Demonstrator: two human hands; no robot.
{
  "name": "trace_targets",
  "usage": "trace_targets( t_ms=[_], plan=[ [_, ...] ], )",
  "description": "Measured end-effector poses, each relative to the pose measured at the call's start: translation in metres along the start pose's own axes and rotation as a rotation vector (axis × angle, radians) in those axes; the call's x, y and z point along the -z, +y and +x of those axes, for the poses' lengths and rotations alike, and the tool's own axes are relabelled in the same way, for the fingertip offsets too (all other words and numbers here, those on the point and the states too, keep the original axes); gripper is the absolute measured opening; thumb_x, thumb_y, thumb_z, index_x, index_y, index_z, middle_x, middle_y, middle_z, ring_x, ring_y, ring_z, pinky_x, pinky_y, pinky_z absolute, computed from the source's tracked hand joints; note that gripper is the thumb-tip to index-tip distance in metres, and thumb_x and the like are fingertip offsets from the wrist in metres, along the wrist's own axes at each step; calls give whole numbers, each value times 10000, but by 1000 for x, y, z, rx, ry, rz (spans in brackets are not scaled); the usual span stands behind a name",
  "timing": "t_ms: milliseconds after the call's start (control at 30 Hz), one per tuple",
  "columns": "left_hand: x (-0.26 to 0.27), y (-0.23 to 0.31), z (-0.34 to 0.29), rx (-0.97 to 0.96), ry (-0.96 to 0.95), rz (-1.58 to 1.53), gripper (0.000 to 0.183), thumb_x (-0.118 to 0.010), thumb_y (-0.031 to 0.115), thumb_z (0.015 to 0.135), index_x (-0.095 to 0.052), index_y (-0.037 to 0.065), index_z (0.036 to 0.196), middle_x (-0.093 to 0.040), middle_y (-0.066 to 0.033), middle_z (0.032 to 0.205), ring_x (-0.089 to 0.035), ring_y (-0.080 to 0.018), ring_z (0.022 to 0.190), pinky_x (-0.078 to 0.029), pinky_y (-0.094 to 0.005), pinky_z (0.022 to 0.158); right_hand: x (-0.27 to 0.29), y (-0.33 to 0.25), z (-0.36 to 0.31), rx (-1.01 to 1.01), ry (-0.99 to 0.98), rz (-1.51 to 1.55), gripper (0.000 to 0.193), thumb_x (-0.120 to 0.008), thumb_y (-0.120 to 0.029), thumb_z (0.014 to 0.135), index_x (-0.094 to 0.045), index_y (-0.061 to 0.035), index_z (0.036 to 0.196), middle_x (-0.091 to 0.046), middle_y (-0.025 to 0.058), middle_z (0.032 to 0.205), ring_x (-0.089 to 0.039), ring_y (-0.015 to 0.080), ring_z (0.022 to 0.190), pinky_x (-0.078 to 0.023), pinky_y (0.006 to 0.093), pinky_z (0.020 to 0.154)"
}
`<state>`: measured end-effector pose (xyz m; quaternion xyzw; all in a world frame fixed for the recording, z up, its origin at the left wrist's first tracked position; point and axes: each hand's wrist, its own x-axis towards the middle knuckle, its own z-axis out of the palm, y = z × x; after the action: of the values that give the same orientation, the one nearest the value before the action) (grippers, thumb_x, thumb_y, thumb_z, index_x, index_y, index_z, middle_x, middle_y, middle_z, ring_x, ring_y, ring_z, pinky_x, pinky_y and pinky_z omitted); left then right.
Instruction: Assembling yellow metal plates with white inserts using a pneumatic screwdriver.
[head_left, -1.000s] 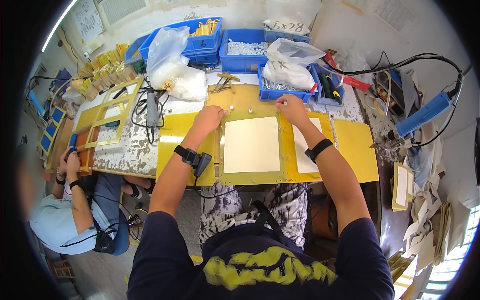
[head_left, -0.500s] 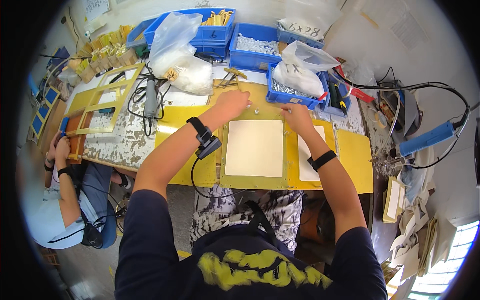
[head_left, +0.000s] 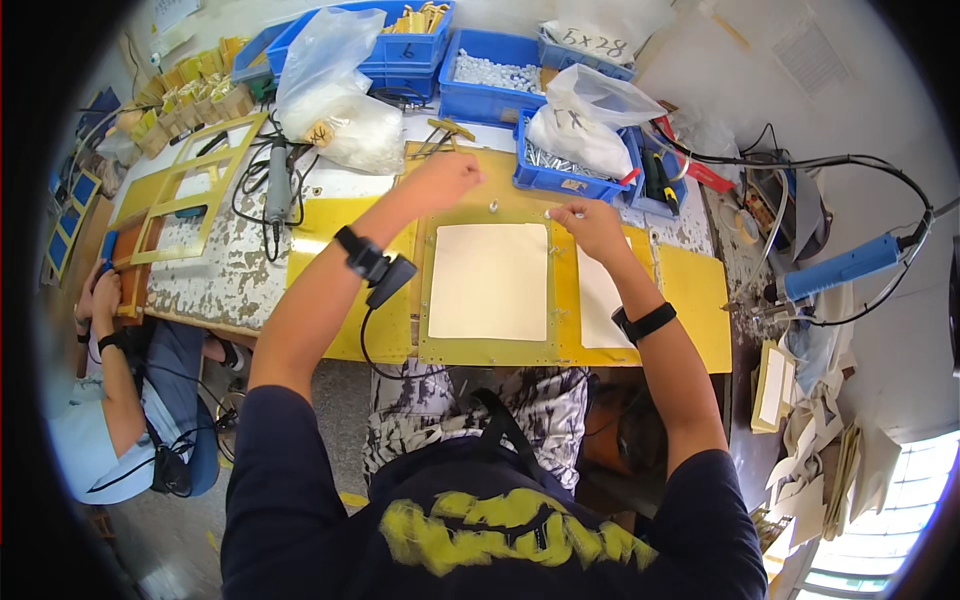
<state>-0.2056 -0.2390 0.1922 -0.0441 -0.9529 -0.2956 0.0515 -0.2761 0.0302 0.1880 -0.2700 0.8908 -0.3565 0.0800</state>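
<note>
A flat yellow-green plate [head_left: 487, 354] with a white rectangular sheet [head_left: 488, 285] on it lies before me on the bench. Beyond its far edge stands a small whitish peg [head_left: 493, 207]. My left hand [head_left: 447, 184] is curled closed over the board to the left of that peg; whatever it may hold is hidden. On the other side, my right hand [head_left: 595, 230] pinches a small whitish piece [head_left: 549, 214] at its fingertips, near the plate's far right corner. A second white sheet [head_left: 604, 310] lies partly under my right forearm.
Behind my hands stand a blue bin of screws [head_left: 566, 183], a blue bin of white plugs [head_left: 493, 103] and plastic bags [head_left: 360, 140]. A grey power tool [head_left: 277, 186] lies left. At right hangs a blue-handled tool [head_left: 842, 268]. Another person's hands [head_left: 104, 295] work at far left.
The whole view has shifted, so the bench sits further left and higher. My right fingertips have come slightly nearer the plate; my left hand has moved only a little, still closed.
</note>
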Motion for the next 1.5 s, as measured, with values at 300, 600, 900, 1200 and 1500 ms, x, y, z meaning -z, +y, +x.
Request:
trace_targets(
  t_ms=[300, 600, 900, 1200, 1500],
  plan=[
    [28, -10, -72, 249, -115, -324, 339, -572, 315, 838, -604, -20, 877, -588, -117, 753, -548, -198, 714, -430, -304, 657, -2, -19, -24, 121, -87, -237, 295, -750, -282, 656, -653, -26, 766, -627, 165, 719, -602, 299, 711, -468, 365, 659],
    [-1, -13, -87, 261, -112, -217, 364, -558, 340, 850, -594, -21, 876, -575, -126, 724, -537, -227, 673, -430, -333, 637, -9, -29, -30, 153, -183, -492, 282, -747, -252, 646, -596, -37, 750, -617, 154, 757, -589, 317, 776, -452, 403, 658],
    [-2, -4, -95, 324, -40, -88, 365, -547, 333, 844, -608, -26, 871, -613, -185, 809, -585, -304, 745, -448, -363, 673, -14, -29, -24, 183, -232, -602, 243, -705, -219, 687, -626, -45, 836, -600, 169, 870, -586, 324, 874, -477, 412, 740],
    [-13, -15, -102, 322, 39, -141, 363, -518, 318, 840, -623, -28, 873, -614, -224, 856, -584, -368, 815, -456, -406, 729, -12, -16, -32, 226, -115, -407, 268, -714, -221, 660, -684, -40, 856, -641, 181, 818, -613, 313, 789, -480, 378, 725],
    [-17, -12, -123, 359, 200, -114, 286, -509, 269, 846, -620, 7, 871, -618, -205, 846, -591, -357, 817, -463, -403, 716, -11, -20, -36, 160, -92, -419, 272, -724, -229, 670, -686, -43, 866, -639, 176, 831, -611, 315, 795, -482, 378, 733]
  ],
)
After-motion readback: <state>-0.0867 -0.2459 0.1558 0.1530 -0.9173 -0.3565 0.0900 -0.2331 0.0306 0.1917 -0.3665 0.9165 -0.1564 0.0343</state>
